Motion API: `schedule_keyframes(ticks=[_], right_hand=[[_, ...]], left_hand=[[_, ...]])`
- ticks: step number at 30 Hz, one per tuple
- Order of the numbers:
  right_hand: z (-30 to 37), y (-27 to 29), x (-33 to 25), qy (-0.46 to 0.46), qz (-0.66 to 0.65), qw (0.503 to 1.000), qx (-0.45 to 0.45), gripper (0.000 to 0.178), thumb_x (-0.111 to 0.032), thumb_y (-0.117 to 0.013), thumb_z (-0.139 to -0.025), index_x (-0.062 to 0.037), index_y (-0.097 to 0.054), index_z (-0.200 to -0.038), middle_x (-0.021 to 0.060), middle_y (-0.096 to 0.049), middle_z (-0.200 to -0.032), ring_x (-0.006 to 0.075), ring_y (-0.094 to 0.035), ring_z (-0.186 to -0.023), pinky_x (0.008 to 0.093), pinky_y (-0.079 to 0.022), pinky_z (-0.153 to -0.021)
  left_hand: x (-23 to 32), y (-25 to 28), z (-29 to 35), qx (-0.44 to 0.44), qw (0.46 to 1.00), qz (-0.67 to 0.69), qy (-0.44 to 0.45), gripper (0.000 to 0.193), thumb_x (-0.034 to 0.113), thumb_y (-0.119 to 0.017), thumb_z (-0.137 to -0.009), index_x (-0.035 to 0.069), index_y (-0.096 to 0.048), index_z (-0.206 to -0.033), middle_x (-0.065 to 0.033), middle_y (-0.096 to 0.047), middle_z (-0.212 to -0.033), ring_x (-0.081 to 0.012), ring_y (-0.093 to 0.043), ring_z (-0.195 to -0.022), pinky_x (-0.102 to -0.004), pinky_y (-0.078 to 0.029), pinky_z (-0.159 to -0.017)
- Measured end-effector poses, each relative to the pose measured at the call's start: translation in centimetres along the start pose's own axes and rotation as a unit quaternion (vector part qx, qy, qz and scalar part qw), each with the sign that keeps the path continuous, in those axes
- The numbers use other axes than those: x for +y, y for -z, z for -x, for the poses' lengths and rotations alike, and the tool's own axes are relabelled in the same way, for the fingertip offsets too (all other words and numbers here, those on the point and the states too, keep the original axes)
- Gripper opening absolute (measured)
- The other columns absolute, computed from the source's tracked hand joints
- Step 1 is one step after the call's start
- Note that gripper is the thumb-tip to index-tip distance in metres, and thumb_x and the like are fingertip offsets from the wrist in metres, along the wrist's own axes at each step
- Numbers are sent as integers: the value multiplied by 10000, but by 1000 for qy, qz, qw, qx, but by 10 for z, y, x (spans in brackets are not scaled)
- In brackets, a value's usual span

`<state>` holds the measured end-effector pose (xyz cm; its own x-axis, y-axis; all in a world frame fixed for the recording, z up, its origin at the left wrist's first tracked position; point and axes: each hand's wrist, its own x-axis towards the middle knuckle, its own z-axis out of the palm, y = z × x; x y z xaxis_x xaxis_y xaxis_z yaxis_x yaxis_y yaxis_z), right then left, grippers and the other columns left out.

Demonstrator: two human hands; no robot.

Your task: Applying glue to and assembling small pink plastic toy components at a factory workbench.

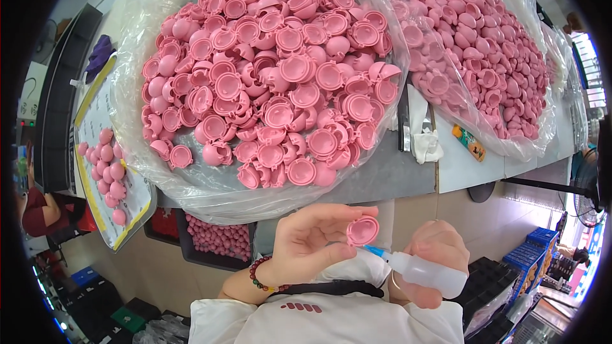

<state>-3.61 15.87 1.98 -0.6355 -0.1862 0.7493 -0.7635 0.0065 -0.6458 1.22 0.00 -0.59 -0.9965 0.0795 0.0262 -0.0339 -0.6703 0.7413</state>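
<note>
My left hand (pixel 306 239) pinches a small pink plastic half shell (pixel 363 231) between thumb and fingers, its hollow side facing me. In my right hand (pixel 437 251) is a translucent white squeeze bottle (pixel 428 272), lying almost level. Its blue needle tip (pixel 374 250) points left and meets the lower edge of the shell; whether it touches cannot be told. Beyond my hands, a heap of pink half shells (pixel 280 114) rests in an open clear plastic bag (pixel 191 199) on the table.
A second clear bag of pink shells (pixel 484 57) stands at the far right. Closed pink balls (pixel 108 172) lie on a yellow-edged tray (pixel 137 207) at left. Below the table edge sits a dark crate (pixel 191 251) of pink balls. A white cloth (pixel 426 143) and an orange-green packet (pixel 468 143) lie between.
</note>
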Motion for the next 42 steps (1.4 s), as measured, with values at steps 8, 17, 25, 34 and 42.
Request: schedule_keyframes(ticks=[8,17,25,34,42], right_hand=[[1,0,-1,-11,26,1000,-8,619,-555,-415,-795,52,-537,-773,56,-450,-524,123,-402,-388,216,-241,-310],[1,-3,0,3,3,999,39,620,-542,-418,-800,64,-546,-816,38,-415,-500,118,-389,-395,211,-242,-305],[1,-3,1,10,16,999,37,632,-553,-404,-800,62,-548,-820,35,-411,-495,114,-379,-401,216,-241,-302],[0,-3,-1,-4,49,998,35,642,-573,-381,-798,44,-558,-834,31,-404,-500,124,-375,-404,223,-253,-324],[3,1,2,-10,51,999,10,621,-553,-388,-806,42,-530,-915,61,-436,-573,136,-414,-484,229,-284,-365]], left_hand=[[2,-2,1,13,1000,1,7,428,-34,-646,-689,-22,-435,-1061,-280,-489,-1086,-235,-541,-973,-328,-439,-838],[3,0,1,-3,1000,-21,-8,449,-35,-678,-652,-34,-451,-1039,-270,-507,-1060,-263,-531,-994,-349,-449,-840],[3,0,1,-9,1000,-21,-11,467,-46,-693,-627,-42,-461,-1032,-250,-523,-1040,-279,-526,-1002,-364,-450,-844],[6,0,0,6,993,-102,-53,464,-54,-708,-597,-54,-509,-1016,-242,-540,-1009,-276,-549,-958,-356,-459,-821],[9,-4,-6,50,907,-378,-181,367,29,-726,-593,-24,-598,-933,-152,-612,-929,-223,-614,-796,-267,-488,-677]])
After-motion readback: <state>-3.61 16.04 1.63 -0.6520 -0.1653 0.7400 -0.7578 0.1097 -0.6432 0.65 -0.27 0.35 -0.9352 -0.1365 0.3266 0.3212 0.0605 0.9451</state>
